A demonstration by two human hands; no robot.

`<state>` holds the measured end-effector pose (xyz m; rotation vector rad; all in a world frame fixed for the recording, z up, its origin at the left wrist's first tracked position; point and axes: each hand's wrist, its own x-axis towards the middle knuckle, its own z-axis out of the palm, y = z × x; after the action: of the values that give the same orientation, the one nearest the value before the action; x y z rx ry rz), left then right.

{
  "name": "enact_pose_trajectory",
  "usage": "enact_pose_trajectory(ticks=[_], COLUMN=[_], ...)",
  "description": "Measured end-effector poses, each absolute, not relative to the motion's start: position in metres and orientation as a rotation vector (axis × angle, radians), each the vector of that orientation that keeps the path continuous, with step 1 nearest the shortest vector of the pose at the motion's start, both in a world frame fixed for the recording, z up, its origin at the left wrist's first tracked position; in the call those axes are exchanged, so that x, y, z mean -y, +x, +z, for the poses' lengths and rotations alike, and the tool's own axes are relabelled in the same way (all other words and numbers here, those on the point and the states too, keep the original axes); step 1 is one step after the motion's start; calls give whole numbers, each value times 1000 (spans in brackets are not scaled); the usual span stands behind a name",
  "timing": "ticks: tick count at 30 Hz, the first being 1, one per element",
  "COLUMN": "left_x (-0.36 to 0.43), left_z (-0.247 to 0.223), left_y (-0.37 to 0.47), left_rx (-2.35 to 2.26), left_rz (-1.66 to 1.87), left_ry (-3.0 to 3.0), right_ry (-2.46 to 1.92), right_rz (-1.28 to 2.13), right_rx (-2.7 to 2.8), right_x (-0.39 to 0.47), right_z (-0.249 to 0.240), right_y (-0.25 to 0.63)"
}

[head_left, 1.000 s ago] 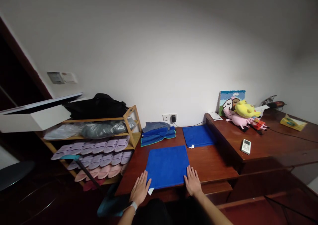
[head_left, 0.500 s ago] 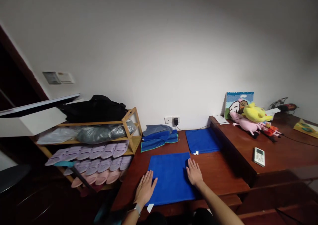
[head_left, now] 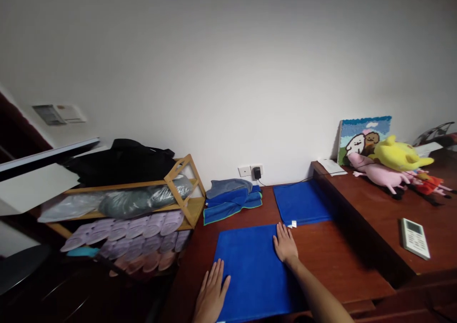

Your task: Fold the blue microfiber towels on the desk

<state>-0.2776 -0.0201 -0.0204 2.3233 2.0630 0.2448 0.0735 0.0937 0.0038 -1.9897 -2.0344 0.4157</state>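
Observation:
A blue cloth (head_left: pixel 252 270) lies spread flat on the brown wooden table (head_left: pixel 328 261), close in front of me. My left hand (head_left: pixel 212 289) rests flat at its left edge, fingers stretched out and pointing away from me. At the cloth's upper right edge, my right hand (head_left: pixel 284 242) also lies flat with fingers extended. Neither hand grips anything. Farther back, a second blue cloth (head_left: pixel 302 201) with a white tag lies flat. To its left sits a loose pile of grey and blue cloths (head_left: pixel 232 199), some with green edging.
On the left, a wooden rack (head_left: pixel 194 211) holds slippers (head_left: pixel 153 223), plastic-wrapped items and a black bag (head_left: pixel 124 163). The raised brown surface at right carries plush toys (head_left: pixel 382 171), a picture panel (head_left: pixel 364 140) and a white remote control (head_left: pixel 414 238). A plugged-in adapter (head_left: pixel 257 172) trails a cable.
The view has shifted nearer and tilted slightly. My right hand has moved up along the cloth's right edge toward its far corner. My left hand stays flat at the left edge.

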Motion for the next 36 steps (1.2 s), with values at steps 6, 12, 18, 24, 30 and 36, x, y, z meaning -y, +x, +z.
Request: enact_pose_trajectory(ticks=[6, 12, 18, 24, 30, 36], left_x=[-14, -87, -113, -111, -109, -94], left_z=[8, 13, -14, -7, 11, 13], left_y=[-226, -97, -64, -157, -268, -313], left_rx=[-2017, -1503, -1452, -1651, -1972, -1994], left_rz=[428, 434, 437, 349, 263, 282], left_ry=[2420, 2594, 2564, 2493, 2287, 2156], right_ry=[-1989, -1981, -1983, -2025, -2041, -2049], right_rz=[405, 364, 293, 299, 293, 275], right_rx=[2035, 2094, 2191, 2113, 2119, 2130], right_x=[-93, -92, -93, -94, -93, -93], right_z=[6, 1, -8, -7, -8, -11], right_y=[75, 77, 78, 75, 76, 76])
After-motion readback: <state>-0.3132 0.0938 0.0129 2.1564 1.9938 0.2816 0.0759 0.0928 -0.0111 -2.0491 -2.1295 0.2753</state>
